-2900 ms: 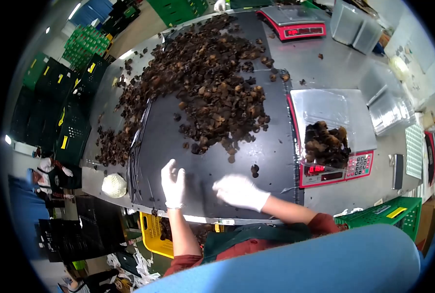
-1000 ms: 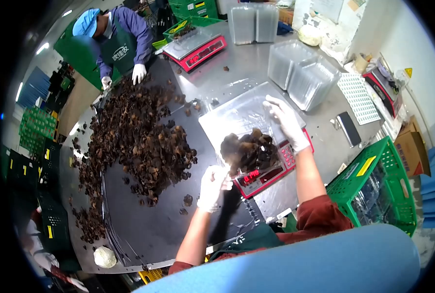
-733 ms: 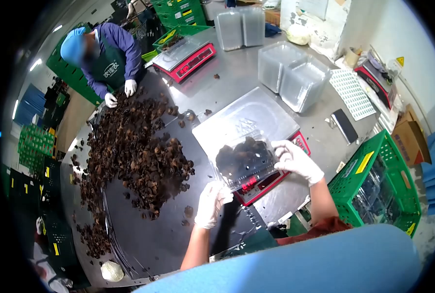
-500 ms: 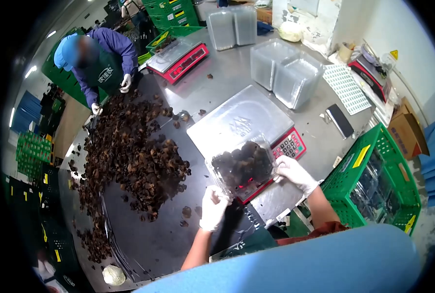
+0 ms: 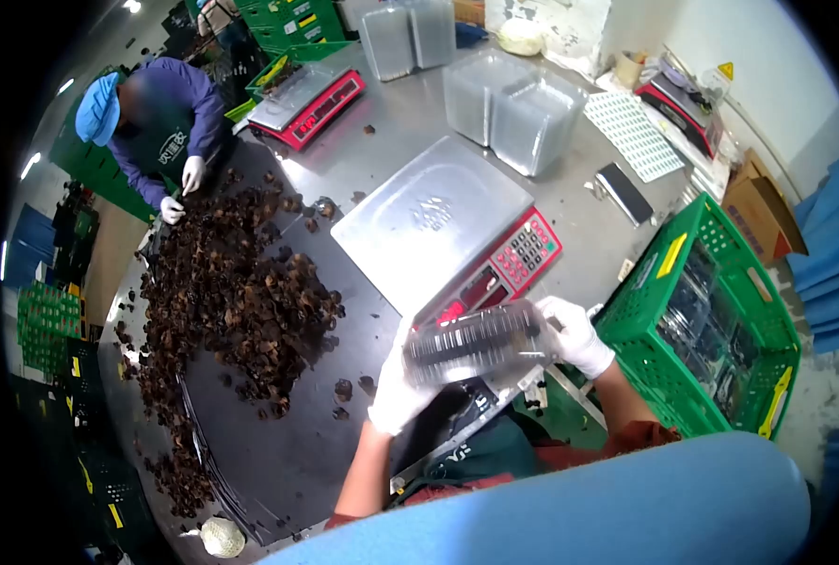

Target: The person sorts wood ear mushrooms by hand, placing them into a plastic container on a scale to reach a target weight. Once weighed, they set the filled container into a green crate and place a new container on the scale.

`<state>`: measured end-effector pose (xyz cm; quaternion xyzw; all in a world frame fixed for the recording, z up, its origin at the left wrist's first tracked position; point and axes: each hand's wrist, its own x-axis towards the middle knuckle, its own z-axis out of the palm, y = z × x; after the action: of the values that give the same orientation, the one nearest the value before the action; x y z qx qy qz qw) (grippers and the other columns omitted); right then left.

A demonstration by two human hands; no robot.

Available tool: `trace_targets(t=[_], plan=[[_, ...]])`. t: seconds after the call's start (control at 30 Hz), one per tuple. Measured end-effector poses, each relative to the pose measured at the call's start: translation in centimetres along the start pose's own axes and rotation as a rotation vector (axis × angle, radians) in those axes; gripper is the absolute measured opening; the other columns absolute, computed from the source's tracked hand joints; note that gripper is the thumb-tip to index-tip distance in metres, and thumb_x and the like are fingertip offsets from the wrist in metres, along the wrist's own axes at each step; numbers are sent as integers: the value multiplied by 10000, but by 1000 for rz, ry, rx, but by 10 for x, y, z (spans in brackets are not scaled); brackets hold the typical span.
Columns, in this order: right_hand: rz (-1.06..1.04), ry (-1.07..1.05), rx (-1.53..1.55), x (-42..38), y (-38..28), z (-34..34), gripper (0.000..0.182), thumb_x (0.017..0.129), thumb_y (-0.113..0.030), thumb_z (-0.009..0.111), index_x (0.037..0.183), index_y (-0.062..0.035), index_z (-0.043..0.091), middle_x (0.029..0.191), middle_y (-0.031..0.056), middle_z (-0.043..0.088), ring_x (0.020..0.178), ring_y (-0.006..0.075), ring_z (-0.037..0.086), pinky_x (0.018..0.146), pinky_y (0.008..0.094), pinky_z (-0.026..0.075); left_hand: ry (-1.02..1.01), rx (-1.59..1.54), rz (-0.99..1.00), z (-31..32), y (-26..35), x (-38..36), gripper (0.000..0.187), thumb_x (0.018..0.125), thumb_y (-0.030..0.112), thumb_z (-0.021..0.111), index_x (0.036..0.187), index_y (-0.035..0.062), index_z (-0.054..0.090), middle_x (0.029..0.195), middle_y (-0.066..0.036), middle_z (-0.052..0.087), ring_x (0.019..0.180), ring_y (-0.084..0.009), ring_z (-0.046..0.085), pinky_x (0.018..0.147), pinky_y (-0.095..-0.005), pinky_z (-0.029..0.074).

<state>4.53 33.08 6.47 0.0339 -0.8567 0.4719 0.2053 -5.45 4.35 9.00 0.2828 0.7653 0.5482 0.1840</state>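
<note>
A clear plastic box (image 5: 476, 347) filled with dark brown pieces is tilted up on its side between my two gloved hands. My left hand (image 5: 406, 384) grips its left end. Gloved in white too, my right hand (image 5: 575, 336) has its fingers closed on the right end. Just beyond the box sits a red digital scale (image 5: 525, 254) with a bare metal pan. To the left spreads a big heap of dark brown, crinkled pieces (image 5: 240, 282), mushroom-like in look, with a few loose ones near my left hand.
A green crate (image 5: 659, 353) holding packed clear boxes stands at my right. Empty clear boxes (image 5: 513, 113) are stacked behind the scale. Farther right lie a label sheet (image 5: 634, 135) and a phone (image 5: 623, 194). Across the heap, a co-worker (image 5: 160, 127) in a blue cap handles pieces.
The box has come off the scale toward me and been tipped onto its side, both hands moving with it. The co-worker's hands have shifted over the heap.
</note>
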Motion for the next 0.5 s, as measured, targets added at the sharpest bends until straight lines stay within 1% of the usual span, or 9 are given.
trace_targets(t=[0.03, 0.07, 0.1, 0.2, 0.27, 0.3, 0.37, 0.43, 0.5], plan=[[-120, 48, -56, 0, -1, -1, 158, 743, 47, 583, 885, -13, 617, 908, 129, 659, 833, 293, 634, 758, 354, 507, 40, 194, 214, 4, 2, 2, 753, 786, 51, 720, 1435, 22, 338, 1206, -202, 551, 1137, -250, 560, 968, -339, 450], [-237, 95, -70, 0, -5, -5, 183, 724, 40, 586, 896, -13, 624, 942, 126, 665, 854, 333, 631, 773, 381, 508, 141, -195, -46, 14, 5, 7, 591, 817, 84, 711, 1332, -7, 435, 1191, -171, 557, 1122, -232, 559, 959, -333, 451], [-345, 77, -225, -1, -5, -13, 100, 752, 44, 612, 835, -11, 600, 980, 146, 680, 898, 306, 643, 765, 370, 522, 239, -579, -312, 22, 6, 9, 444, 848, 116, 703, 1229, -36, 531, 1176, -140, 564, 1108, -213, 557, 950, -328, 453], [-145, 123, -115, -18, -13, -16, 166, 752, 19, 628, 911, -20, 652, 1001, 141, 689, 907, 301, 644, 806, 386, 516, 172, -415, -55, 28, 9, 9, 335, 875, 140, 681, 1122, -49, 560, 1092, -98, 601, 1013, -167, 570, 882, -296, 465], [11, 124, 75, -24, -28, -24, 199, 750, 2, 640, 944, -26, 671, 972, 127, 695, 911, 295, 648, 824, 397, 511, 160, -588, -298, 30, 5, 14, 332, 878, 130, 675, 1156, -20, 573, 1124, -87, 601, 1022, -172, 569, 901, -301, 459], [378, 18, 94, -28, -45, -33, 324, 763, -48, 667, 1087, -34, 654, 1091, 149, 666, 1028, 293, 616, 915, 393, 469, 152, -658, -415, 32, -8, 19, 334, 881, 126, 672, 1170, -10, 577, 1123, -82, 603, 1019, -172, 570, 909, -300, 457], [217, -121, 139, -32, -67, -54, 576, 779, -88, 696, 1321, -30, 509, 1332, 158, 535, 1228, 262, 503, 1012, 368, 403, -199, -623, 73, 38, -3, 14, 410, 856, 75, 687, 1235, 4, 549, 1223, -102, 604, 1155, -175, 556, 998, -308, 447], [276, -203, 321, -50, -77, -69, 823, 782, -125, 729, 1469, -22, 288, 1490, 139, 352, 1355, 224, 357, 1085, 354, 328, -544, -141, -122, 40, 16, 19, 473, 814, 89, 732, 1240, 5, 543, 1258, -144, 592, 1191, -225, 555, 1001, -333, 463], [453, 12, 556, -62, -93, -78, 886, 757, -156, 775, 1470, 3, 272, 1461, 117, 379, 1331, 209, 389, 1071, 343, 352, -530, -411, -313, 65, 21, 6, 529, 759, 152, 790, 1208, -2, 557, 1185, -156, 626, 1116, -266, 595, 920, -366, 505]])
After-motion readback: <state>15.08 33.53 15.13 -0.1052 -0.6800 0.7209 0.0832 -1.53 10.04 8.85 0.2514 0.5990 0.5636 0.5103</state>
